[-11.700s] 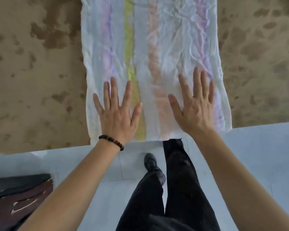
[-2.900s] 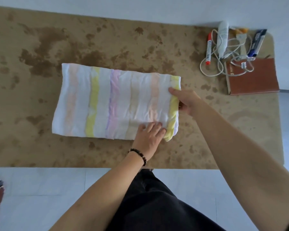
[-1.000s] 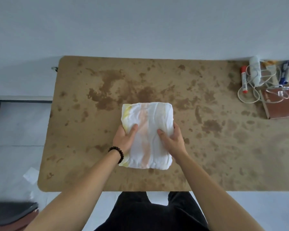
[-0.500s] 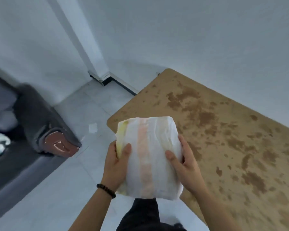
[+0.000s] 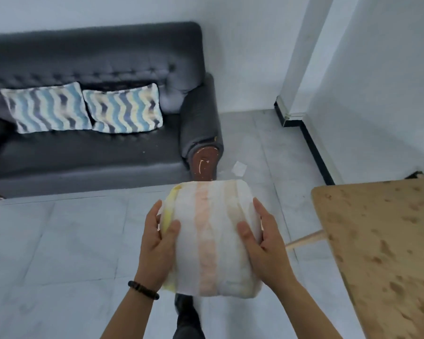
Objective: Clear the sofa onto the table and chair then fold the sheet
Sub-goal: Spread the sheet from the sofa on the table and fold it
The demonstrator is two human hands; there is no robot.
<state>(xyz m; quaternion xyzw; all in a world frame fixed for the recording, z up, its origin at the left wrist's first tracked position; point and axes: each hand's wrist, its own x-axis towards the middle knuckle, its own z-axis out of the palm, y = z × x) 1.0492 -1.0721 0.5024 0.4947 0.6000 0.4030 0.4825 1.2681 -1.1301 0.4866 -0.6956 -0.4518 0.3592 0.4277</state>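
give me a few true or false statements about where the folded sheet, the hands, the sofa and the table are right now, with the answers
1. The folded sheet is held off the table, above the floor. True.
2. Only one hand holds the sheet. False: the left hand grips its left side and the right hand its right side.
3. Two wavy-striped cushions lean against the back of the sofa. True.
4. The table stands to the left of the hands. False: it is at the right edge of the view.
5. A beaded bracelet is on the right wrist. False: it is on the left wrist.
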